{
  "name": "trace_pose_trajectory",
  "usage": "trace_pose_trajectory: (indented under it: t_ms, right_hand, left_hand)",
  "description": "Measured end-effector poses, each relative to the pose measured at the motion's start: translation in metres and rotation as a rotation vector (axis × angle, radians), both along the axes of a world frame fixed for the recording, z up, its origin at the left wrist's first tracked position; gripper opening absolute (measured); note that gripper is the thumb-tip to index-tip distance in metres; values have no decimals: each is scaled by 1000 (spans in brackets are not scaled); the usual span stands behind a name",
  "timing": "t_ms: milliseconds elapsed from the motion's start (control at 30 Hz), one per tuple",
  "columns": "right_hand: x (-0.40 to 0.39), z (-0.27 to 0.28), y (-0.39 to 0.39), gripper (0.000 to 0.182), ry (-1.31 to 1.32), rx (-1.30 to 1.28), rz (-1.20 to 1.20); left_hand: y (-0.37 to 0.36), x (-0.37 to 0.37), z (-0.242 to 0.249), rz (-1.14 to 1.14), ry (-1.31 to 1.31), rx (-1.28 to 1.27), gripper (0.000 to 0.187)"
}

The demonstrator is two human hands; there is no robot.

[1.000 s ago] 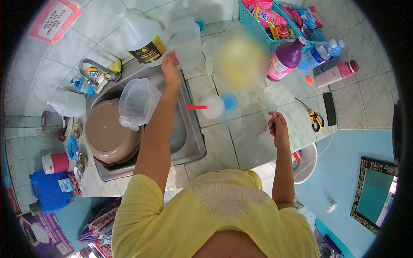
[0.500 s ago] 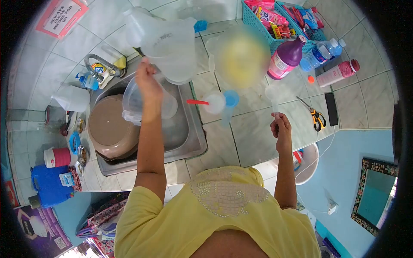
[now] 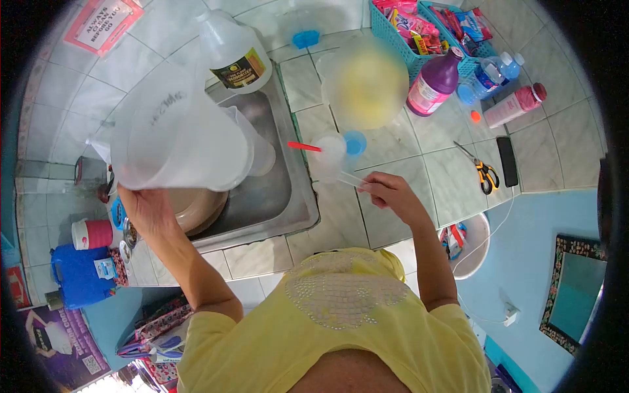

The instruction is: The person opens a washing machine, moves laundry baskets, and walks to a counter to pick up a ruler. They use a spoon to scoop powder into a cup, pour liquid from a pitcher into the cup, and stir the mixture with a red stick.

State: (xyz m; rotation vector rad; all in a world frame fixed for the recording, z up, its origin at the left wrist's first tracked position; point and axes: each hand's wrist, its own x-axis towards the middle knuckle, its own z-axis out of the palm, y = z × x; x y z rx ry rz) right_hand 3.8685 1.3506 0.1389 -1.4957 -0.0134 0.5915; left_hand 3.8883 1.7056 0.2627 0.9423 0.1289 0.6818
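Observation:
My left hand [image 3: 149, 213] is closed on the lower rim of a large translucent plastic pitcher [image 3: 183, 141], tilted over the sink [image 3: 288, 190]. Faint lettering shows on its wall. Beneath it a brown basin [image 3: 203, 213] is mostly covered, and a smaller clear pitcher [image 3: 262, 157] stands in the sink. My right hand [image 3: 392, 196] pinches the handle of a clear plastic scoop [image 3: 352, 179]. The scoop's far end is at a small white container [image 3: 329, 150] with a red spoon [image 3: 304, 146] across it; its bowl is hard to make out. A blue cup [image 3: 354, 142] sits beside.
Behind the sink stands a white jug [image 3: 239, 59] with a dark label. To the right are a blurred yellow item [image 3: 370, 88], a purple bottle [image 3: 434, 85], blue baskets [image 3: 413, 59], water bottles [image 3: 481, 82], a pink-capped bottle [image 3: 517, 105], scissors [image 3: 483, 173] and a phone [image 3: 506, 162].
My left hand has carried the large pitcher leftward and nearer, uncovering the white jug's label. My right hand has moved left with the scoop, to the small white container.

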Motion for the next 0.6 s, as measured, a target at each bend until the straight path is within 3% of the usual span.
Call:
trace_pose_trajectory:
  t_ms: [133,267,333,367,433,500,567,600]
  right_hand:
    - [26,-11,21,17,-26,-25,34]
    - [45,-18,30,18,-112,-46,-155]
    - [45,-18,30,19,-137,-67,-240]
    - [43,-21,28,20,-113,-44,-245]
    - [37,-23,24,20,-88,-23,-251]
    - [28,-24,19,19,-37,52,-278]
    - [23,-25,14,19,-16,44,-273]
    - [20,-26,13,19,6,36,-272]
  left_hand:
    - [-2,-29,-15,25,135,163,32]
    - [0,-49,-49,53,230,146,29]
    - [3,-56,-68,99,321,638,22]
    - [3,-57,-73,98,321,638,22]
    - [-10,-57,-71,-46,362,202,18]
    - [-21,-58,-77,-4,368,221,16]
    - [-18,-60,-93,-117,368,289,15]
    - [-44,-56,-77,-42,433,320,15]
